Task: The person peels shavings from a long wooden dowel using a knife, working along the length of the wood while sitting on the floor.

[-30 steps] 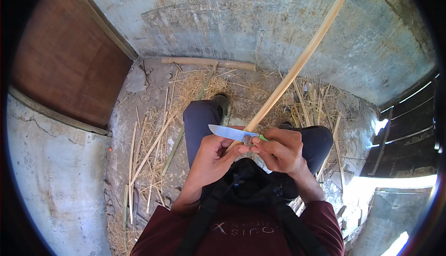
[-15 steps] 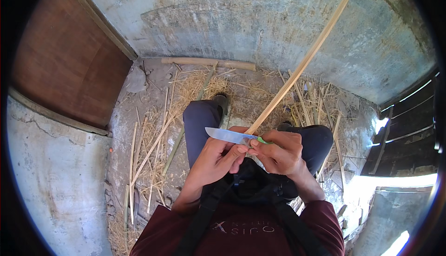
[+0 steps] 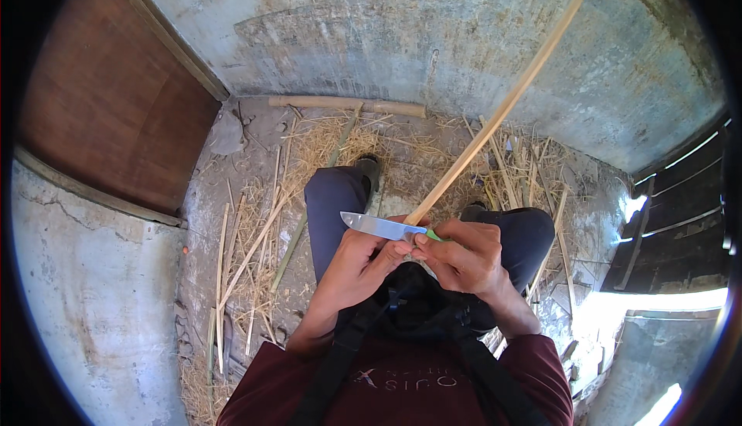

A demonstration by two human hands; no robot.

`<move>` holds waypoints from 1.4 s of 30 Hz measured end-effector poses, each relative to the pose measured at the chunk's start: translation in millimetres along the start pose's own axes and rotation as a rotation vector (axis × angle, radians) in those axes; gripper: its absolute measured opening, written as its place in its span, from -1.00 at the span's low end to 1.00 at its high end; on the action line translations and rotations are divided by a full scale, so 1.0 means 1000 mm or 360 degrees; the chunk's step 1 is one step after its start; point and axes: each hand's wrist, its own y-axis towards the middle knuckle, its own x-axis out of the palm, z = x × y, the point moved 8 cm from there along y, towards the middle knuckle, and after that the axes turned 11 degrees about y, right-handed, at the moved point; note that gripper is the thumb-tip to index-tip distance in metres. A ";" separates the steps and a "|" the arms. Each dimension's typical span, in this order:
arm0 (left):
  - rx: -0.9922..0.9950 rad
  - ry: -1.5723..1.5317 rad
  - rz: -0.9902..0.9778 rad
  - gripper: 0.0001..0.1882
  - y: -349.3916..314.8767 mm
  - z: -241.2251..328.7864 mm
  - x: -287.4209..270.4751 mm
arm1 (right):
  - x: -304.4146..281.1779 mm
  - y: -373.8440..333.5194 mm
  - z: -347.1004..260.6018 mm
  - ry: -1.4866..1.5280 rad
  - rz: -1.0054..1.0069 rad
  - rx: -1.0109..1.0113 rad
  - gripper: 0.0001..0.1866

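A knife (image 3: 379, 226) with a broad silver blade and a green handle lies crosswise over the near end of a long pale bamboo strip (image 3: 506, 105). My right hand (image 3: 466, 254) is closed around the knife's handle, its thumb near the blade's base. Fingers of my left hand (image 3: 362, 265) are wrapped round the strip's near end, partly hidden beneath the blade. Both hands meet in front of my lap, thumbs close together. From there the strip slants up and away to the right.
Straw shavings (image 3: 328, 144) and thin split strips (image 3: 232, 271) litter the floor on both sides of my legs. A bamboo pole (image 3: 348, 105) lies along the foot of the stained wall (image 3: 348, 40). A brown door panel (image 3: 116, 94) stands at left; dark slats (image 3: 676, 233) are at right.
The strip's far end has dipped slightly and shifted a little to the right. The knife blade has tilted slightly; both hands keep nearly the same place and grip.
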 end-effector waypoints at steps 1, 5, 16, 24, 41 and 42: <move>0.0016 -0.0008 0.0018 -0.74 0.000 0.001 0.000 | 0.000 0.000 -0.001 -0.0007 0.0016 -0.0008 -0.73; 0.0105 0.0000 0.0061 -0.67 -0.002 -0.004 0.000 | -0.001 0.000 -0.004 -0.0046 0.0018 -0.0026 -0.73; 0.0360 0.0264 0.0351 -0.79 -0.005 0.013 -0.007 | -0.001 0.002 -0.011 -0.0097 0.0022 -0.0013 -0.68; 0.0272 0.0473 0.0431 -0.81 -0.010 0.023 -0.010 | -0.001 0.002 -0.016 -0.0149 0.0027 -0.0044 -0.65; 0.0259 0.0603 0.0491 -0.79 -0.015 0.025 -0.015 | -0.005 0.000 -0.010 -0.0106 0.0042 0.0020 -0.69; 0.0262 0.0548 0.0477 -0.79 -0.014 0.027 -0.014 | -0.004 0.001 -0.012 -0.0089 0.0033 0.0022 -0.70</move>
